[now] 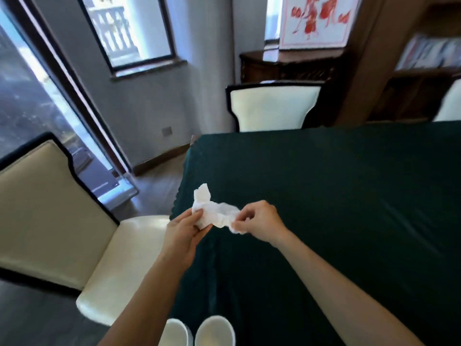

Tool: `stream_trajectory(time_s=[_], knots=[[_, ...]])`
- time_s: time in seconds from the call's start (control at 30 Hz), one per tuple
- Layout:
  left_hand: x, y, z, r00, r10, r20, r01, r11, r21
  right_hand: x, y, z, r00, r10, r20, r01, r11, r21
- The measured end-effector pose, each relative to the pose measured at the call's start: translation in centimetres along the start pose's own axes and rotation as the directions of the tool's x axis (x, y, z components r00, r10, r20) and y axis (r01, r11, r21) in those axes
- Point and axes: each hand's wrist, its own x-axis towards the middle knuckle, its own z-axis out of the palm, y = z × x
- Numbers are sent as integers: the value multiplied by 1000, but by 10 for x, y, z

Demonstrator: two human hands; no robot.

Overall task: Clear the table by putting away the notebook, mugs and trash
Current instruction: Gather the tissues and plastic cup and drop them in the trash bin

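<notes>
A crumpled white tissue (214,214) hangs between both hands above the near left part of the table with the dark green cloth (336,196). My left hand (183,231) pinches its left end between thumb and fingers. My right hand (259,222) grips its right end with curled fingers. Two white mugs (215,332) stand side by side at the bottom edge of the view, the left mug (175,333) partly hidden by my left forearm. No notebook is in view.
A cream chair with dark trim (62,221) stands at the table's left side. Another cream chair (273,107) is at the far end, and a third (449,106) shows at the right edge. Behind are a dark wooden cabinet (287,66), a bookshelf (424,61) and glass doors (37,108).
</notes>
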Motion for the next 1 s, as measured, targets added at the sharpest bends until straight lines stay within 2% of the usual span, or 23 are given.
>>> stream_trajectory(time_s=[0.13, 0.27, 0.37, 0.53, 0.67, 0.77, 0.87, 1.0], knots=[[-83, -14, 23, 979, 10, 204, -35, 992, 119, -114, -21, -27, 999, -31, 30, 27, 993, 112], [-166, -47, 44, 903, -78, 423, -6, 981, 194, -230, -20, -57, 996, -54, -77, 75, 953, 293], [-224, -81, 63, 815, -153, 558, 10, 968, 251, -312, -4, -72, 974, -22, -227, 118, 899, 421], [-321, -140, 112, 610, -243, 754, -6, 950, 312, -435, 35, -88, 852, 110, -512, 187, 850, 493], [-391, -191, 164, 433, -327, 840, 7, 933, 360, -522, 81, -111, 671, 253, -697, 197, 845, 497], [-436, -237, 204, 298, -354, 886, -31, 925, 380, -581, 123, -137, 556, 347, -756, 200, 826, 527], [-483, -288, 251, 218, -372, 903, -36, 921, 388, -640, 167, -169, 526, 458, -717, 199, 753, 627], [-557, -363, 323, 141, -402, 905, 0, 914, 406, -724, 233, -223, 524, 499, -690, 224, 701, 677]])
